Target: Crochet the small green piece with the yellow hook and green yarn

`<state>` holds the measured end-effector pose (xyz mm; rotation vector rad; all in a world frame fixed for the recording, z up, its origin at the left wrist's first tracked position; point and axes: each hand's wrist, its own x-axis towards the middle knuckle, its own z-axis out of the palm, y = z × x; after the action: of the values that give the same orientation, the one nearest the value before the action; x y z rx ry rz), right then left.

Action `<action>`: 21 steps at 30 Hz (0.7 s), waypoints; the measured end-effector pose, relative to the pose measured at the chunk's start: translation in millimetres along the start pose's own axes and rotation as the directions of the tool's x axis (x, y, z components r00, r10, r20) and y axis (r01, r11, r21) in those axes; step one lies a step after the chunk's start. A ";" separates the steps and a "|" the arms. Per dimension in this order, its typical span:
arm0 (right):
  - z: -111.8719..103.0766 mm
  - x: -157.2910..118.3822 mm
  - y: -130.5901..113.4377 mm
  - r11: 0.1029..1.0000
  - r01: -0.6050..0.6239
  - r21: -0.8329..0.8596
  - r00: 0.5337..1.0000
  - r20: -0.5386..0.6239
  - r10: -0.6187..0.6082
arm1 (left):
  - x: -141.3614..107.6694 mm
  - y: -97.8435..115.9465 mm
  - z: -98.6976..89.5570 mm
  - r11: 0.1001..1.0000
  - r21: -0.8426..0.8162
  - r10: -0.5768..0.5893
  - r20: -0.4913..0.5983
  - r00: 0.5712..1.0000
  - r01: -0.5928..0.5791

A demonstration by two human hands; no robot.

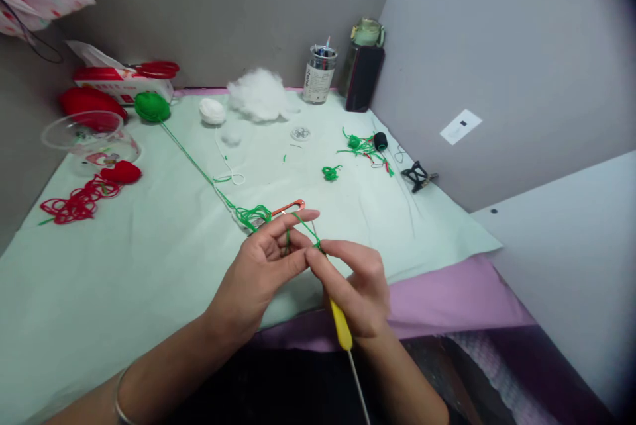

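Observation:
Green yarn runs over the raised index finger of my left hand down to a small green stitch at the fingertips. My left thumb and fingers pinch that piece. In my right hand is a crochet hook with a yellow handle, its thin shaft showing above my fingers. Both hands' fingertips meet at the stitch. Just beyond my left hand lie a loose green yarn tangle and an orange-handled tool. The strand leads back to a green yarn ball.
Red yarn, a clear plastic cup and a tissue box are at the left. White stuffing, a white ball and a pen jar stand at the back. Green scraps, black thread and a black stand lie right.

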<state>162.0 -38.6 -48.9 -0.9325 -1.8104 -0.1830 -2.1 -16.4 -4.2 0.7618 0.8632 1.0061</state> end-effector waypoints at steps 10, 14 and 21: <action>5.4 19.4 -2.5 0.675 -0.389 0.627 0.876 0.027 0.481 | 3.8 2.2 -1.2 1.000 -0.020 0.010 0.007 1.000 -0.010; 8.5 16.1 -5.0 0.753 -0.366 0.546 0.907 0.026 0.421 | 2.6 -3.2 -0.5 0.999 0.008 0.052 0.031 0.998 -0.053; 8.2 5.1 -3.7 0.952 -0.194 0.237 0.979 -0.022 0.205 | 6.5 -3.0 1.3 0.972 -0.189 -0.133 0.038 0.990 0.138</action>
<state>152.7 -34.3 -47.2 -0.9274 -1.6414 0.1329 2.0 -11.7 -7.8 0.5436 0.7733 0.9409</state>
